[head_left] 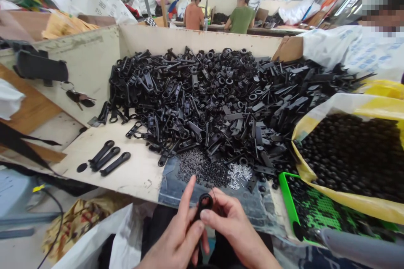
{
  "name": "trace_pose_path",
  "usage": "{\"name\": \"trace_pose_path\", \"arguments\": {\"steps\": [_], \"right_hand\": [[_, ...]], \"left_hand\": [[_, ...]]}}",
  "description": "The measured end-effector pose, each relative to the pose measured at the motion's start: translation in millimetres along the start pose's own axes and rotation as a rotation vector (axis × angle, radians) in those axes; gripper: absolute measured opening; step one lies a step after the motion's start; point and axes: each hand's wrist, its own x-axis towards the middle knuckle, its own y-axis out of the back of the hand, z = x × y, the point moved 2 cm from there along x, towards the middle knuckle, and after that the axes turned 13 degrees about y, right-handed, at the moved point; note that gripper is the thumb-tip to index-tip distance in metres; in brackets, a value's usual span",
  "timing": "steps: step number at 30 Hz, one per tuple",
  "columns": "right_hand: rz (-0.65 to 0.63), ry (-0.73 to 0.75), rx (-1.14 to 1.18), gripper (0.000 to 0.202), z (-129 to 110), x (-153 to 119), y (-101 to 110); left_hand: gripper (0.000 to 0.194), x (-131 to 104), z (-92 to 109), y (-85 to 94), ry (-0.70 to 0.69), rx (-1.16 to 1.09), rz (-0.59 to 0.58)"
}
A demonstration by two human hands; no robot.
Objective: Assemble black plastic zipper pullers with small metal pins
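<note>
The left hand (178,233) and the right hand (235,225) meet just off the counter's near edge, around one black ring-ended part (203,206). The left is closed on it from the left side, its index finger extended toward the counter (126,183). The right is narrow, its thumb against the part near the ring and its fingers curled behind; whether they pinch anything else is hidden. The ring points up and away from the person, and the lower end is mostly covered by the left hand.

Beyond the hands, a grey sheet (168,185) lies along the near edge, bearing a pile of tiny black pieces (202,168) and, to its right, a small pile of silver pins (239,175). A large heap of black parts (195,92) spreads behind them toward the far edge. On the left side of the counter, three black handles (110,158) lie side by side, with a black disc (82,167) near their left ends.

At the near right corner sits a green tray (285,193) with black pieces in it, beside an open yellow-and-white bag (307,174) full of round black pieces (350,147). Keys (80,98) hang at the left wall.
</note>
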Motion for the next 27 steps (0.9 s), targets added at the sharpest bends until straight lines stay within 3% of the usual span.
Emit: {"name": "trace_pose_path", "arguments": {"steps": [3,6,11,13,16,19,23,27], "right_hand": [[0.001,0.049,-0.084,0.042,2,0,-4],[0.074,0.125,-0.177,0.042,6,1,-9],[0.177,0.255,-0.175,0.033,2,-1,-9],[0.188,0.327,-0.174,0.029,-3,-3,-5],[0.203,0.378,-0.133,0.025,-6,-5,0],[0.202,0.310,-0.044,0.021,1,-4,1],[0.168,0.201,0.071,0.033,14,-3,-8],[0.275,0.211,0.070,0.033,19,0,-18]], "left_hand": [[0.071,-6,-5,3.6,-0.049,0.137,-0.005],[0.064,-3,-9,7.3,-0.088,0.294,0.107],[0.074,8,0,12.6,-0.161,0.149,0.103],[0.061,8,10,13.9,-0.268,0.195,0.144],[0.023,5,21,11.0,-0.505,0.435,0.230],[0.024,5,15,7.9,-0.651,0.539,0.336],[0.034,13,-8,9.3,-0.611,0.562,0.362],[0.035,17,-16,11.1,-0.556,0.498,0.380]]}}
